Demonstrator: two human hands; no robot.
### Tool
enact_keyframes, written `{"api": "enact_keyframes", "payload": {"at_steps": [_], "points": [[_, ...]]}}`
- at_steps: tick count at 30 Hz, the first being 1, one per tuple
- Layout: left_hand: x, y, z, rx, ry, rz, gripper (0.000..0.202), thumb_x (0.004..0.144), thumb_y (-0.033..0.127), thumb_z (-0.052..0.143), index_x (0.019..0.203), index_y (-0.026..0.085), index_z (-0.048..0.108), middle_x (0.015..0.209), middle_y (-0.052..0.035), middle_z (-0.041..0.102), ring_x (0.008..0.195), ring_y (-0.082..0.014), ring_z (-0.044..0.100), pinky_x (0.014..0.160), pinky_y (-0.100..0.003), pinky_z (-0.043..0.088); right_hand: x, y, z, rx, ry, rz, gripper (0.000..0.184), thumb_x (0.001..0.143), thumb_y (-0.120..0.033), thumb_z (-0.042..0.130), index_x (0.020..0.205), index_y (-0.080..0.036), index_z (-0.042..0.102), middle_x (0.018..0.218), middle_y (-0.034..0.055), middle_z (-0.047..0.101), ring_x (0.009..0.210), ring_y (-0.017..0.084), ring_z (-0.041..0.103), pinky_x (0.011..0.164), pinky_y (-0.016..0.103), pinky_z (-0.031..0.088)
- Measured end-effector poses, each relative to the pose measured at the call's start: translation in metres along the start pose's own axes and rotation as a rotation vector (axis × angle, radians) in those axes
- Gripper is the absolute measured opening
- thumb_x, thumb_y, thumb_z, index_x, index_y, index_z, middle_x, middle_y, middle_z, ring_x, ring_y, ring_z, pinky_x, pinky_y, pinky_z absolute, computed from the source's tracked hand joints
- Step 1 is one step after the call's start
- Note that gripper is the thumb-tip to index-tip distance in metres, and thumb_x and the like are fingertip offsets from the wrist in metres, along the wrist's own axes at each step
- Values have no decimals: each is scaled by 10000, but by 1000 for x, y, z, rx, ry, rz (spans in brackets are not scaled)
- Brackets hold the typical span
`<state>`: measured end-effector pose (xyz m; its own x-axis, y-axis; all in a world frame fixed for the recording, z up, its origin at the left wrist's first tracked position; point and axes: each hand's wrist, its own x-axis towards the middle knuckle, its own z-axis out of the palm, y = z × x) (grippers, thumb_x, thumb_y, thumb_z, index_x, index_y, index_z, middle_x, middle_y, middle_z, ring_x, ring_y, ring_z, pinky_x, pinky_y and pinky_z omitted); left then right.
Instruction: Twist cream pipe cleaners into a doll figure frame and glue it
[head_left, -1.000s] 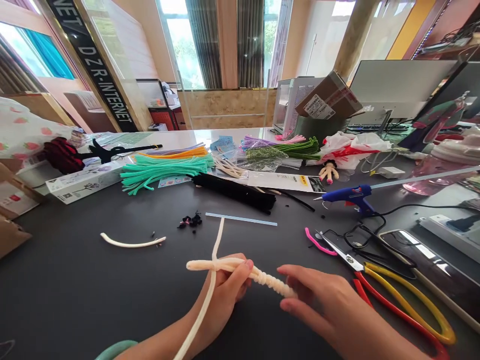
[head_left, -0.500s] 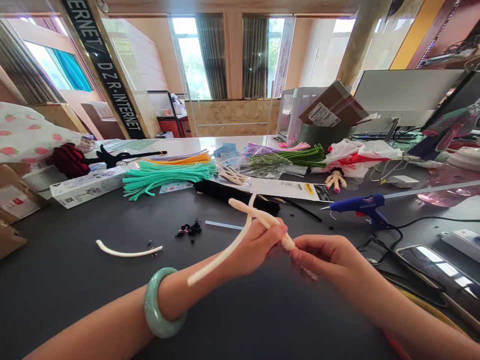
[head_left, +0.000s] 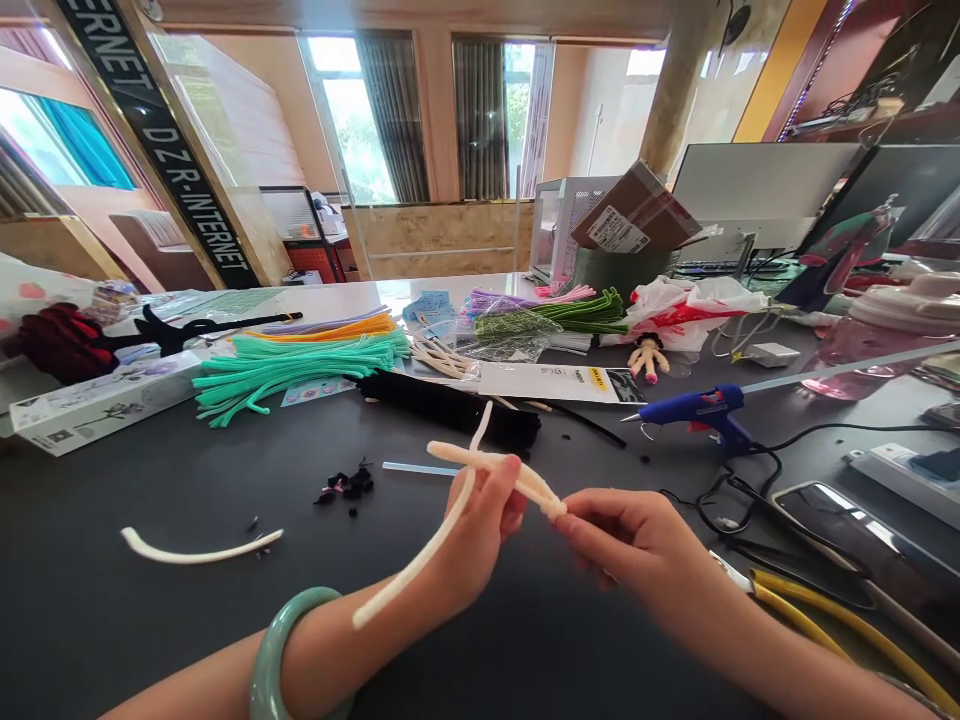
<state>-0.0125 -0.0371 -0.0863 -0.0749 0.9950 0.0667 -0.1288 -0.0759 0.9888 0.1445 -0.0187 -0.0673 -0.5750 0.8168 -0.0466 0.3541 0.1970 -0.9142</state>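
Observation:
My left hand (head_left: 469,535), with a pale green bangle (head_left: 281,650) on the wrist, is closed round a cream pipe cleaner piece (head_left: 491,465) held above the dark table (head_left: 135,610). A long loose cream strand (head_left: 420,555) crosses that piece and hangs down toward my forearm. My right hand (head_left: 630,535) pinches the right end of the same cream piece between thumb and fingers. Both hands are raised off the table, close together.
A cut cream pipe cleaner (head_left: 199,548) and black scraps (head_left: 345,485) lie on the left. Teal (head_left: 292,365), black (head_left: 450,405) and green (head_left: 592,305) pipe cleaner bundles lie behind. A blue glue gun (head_left: 694,408), its cable, and yellow-handled scissors (head_left: 832,615) are at right.
Both hands lifted the cream piece off the table and turned it; the right hand went from open beside it to pinching its end. The view shifted slightly right.

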Motion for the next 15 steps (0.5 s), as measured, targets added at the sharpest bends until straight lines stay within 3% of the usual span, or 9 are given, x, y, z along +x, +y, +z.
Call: {"api": "enact_keyframes", "payload": {"at_steps": [3,7,11,15], "points": [[1,1,0,-11,61,-15,418,837,464,425,520,213,316,409,97,251,386,-57,219,419,-237,175,-1,0,1,-152,56,-39,284,845,-361,480,744,-152,644,546,-28,462,508,100,393,465,223,287],[1,0,1,-29,5,-36,359,811,429,476,568,220,311,428,109,245,382,-57,222,413,-227,176,-1,0,1,-293,93,-125,308,863,-355,451,726,-164,650,531,-26,470,509,107,379,474,229,280],[0,-1,0,-19,-83,-18,333,811,437,493,603,214,360,430,109,272,392,-62,235,420,-231,178,-2,0,0,-287,92,-141,300,877,-355,445,738,-182,647,575,-16,544,535,119,438,514,225,334],[-3,-3,-3,6,-161,3,342,836,453,482,617,206,393,448,92,313,422,-72,254,436,-243,192,-3,1,0,-200,63,-93,299,876,-361,446,736,-175,634,582,-21,519,547,116,438,517,221,348]]}}
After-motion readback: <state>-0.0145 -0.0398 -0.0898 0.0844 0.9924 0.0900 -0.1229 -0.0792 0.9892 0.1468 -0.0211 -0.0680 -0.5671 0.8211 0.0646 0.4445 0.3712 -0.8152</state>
